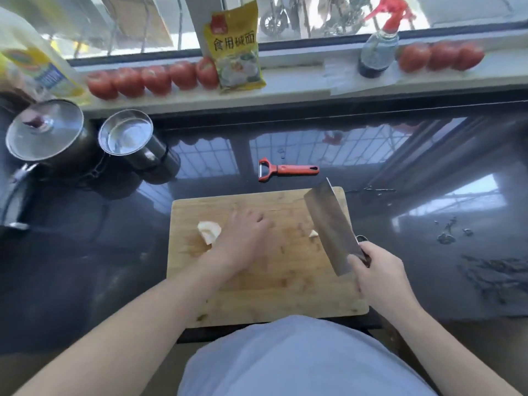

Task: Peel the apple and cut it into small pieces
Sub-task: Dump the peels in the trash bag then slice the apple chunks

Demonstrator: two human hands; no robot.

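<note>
Two peeled apple pieces lie on the cutting board (285,281): a large chunk (209,231) near its left edge, a small bit (313,233) beside the cleaver (331,227). Right hand (380,270) grips the cleaver's handle, blade lifted clear. Left hand (243,238), blurred, seems spread flat, perhaps gathering pieces. A red peeler (285,170) lies beyond the board, unobstructing.

Right hand (377,270) grips cleaver (331,227) above cutting board (257,295).

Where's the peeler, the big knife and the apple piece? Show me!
peeler (288,170), head view, on its red handle.
knife (331,227), head view, middle of the blade.
apple piece (209,231), head view, on its pale flesh.
</note>
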